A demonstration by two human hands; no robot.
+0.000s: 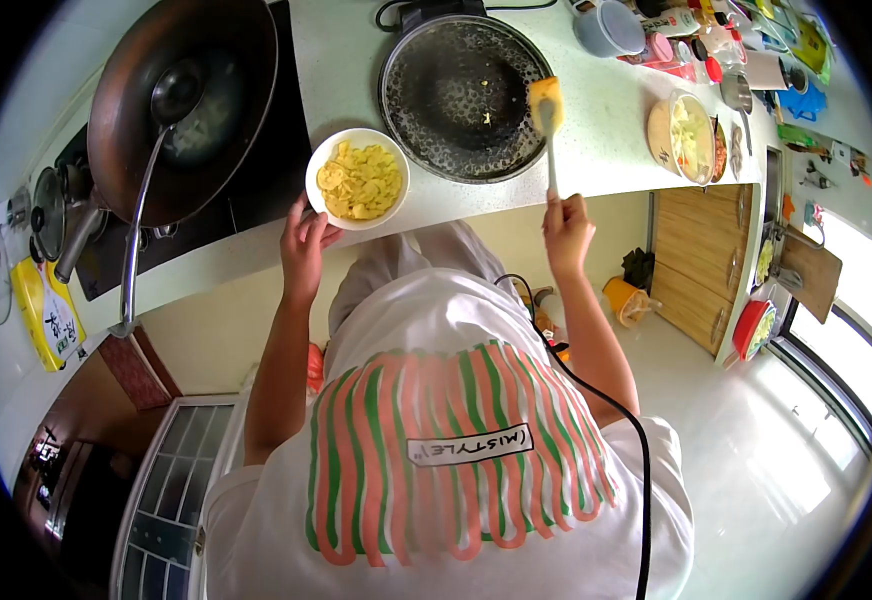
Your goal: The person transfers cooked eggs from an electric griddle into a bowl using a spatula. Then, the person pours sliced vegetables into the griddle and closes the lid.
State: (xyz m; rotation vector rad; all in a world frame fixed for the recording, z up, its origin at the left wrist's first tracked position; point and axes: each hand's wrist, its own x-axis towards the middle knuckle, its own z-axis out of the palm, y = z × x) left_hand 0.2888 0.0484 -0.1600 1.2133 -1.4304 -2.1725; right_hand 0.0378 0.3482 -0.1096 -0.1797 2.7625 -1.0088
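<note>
My left hand point(306, 245) grips the lower left side of a white bowl point(405, 190), which is filled with yellow scrambled egg pieces point(361, 180). The bowl is at the counter's front edge; whether it rests there or is held up I cannot tell. In my right hand point(568, 235), closed around the handle, is a spatula point(546, 108) with a yellow-orange head. That head is over the right rim of a round black electric griddle point(456, 100). A few small yellow bits lie on the griddle's dark surface.
To the left, a large wok point(126, 120) with a metal ladle point(146, 200) in it stands on a black cooktop point(291, 130). Right on the counter are a bowl of chopped vegetables point(691, 140), a lidded container point(611, 28) and several bottles. A black cable point(626, 410) crosses my right side.
</note>
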